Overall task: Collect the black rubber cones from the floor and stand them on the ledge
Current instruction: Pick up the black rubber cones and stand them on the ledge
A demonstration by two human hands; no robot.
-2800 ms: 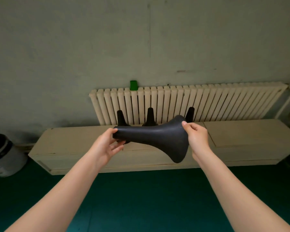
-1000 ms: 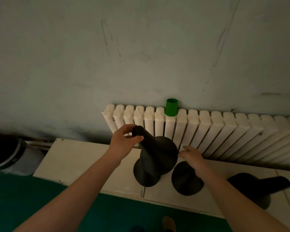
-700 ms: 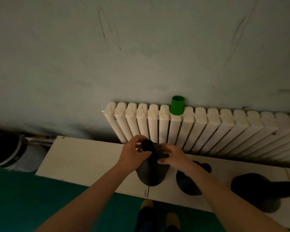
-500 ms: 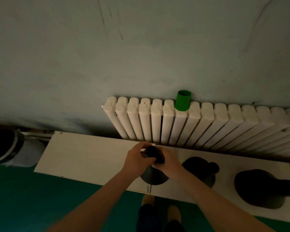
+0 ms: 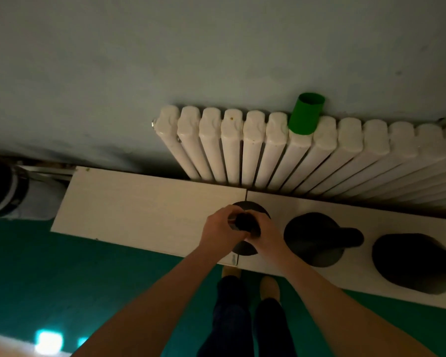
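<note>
Both grips were clamped together on one thing: the left hand and right hand each curled round the narrow neck of a black rubber cone at lower centre of the frame. The cone stood on its wide round base on the pale wooden ledge, over the seam between two boards, its long axis upright and its neck pointing up at the camera. The fingers hid most of the neck and part of the base.

Just right of it stood a second black cone, and further right a third black cone, near each other but apart. Behind the ledge ran a white ribbed radiator with a green plastic cup on top. A dark-rimmed bucket sat at the left edge on the green floor.
</note>
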